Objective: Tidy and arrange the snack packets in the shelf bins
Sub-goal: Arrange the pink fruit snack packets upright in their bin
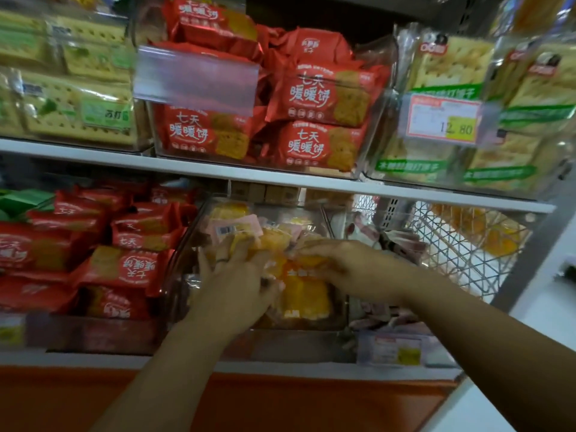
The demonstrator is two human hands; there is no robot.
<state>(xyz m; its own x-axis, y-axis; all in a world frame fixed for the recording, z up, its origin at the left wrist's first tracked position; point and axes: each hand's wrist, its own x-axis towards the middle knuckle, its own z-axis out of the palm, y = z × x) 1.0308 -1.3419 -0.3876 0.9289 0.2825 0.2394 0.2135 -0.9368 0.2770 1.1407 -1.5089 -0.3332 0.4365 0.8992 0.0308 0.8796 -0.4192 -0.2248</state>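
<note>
mid-tidying: yellow snack packets (305, 294) heaped in the clear bin (182, 254) on the lower shelf (280, 367). left hand (233, 282): fingers spread flat on them; right hand (346, 266): grip unclear. next, probably squaring the pile.

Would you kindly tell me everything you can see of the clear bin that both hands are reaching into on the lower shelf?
The clear bin looks like transparent rigid plastic, open-topped with sloping walls, sitting on the lower shelf between the red packets and a wire basket. It is heaped with yellow packets and a few pink packets. The left hand lies spread on the heap; the right hand touches it too, its grip too blurred to judge.
</note>
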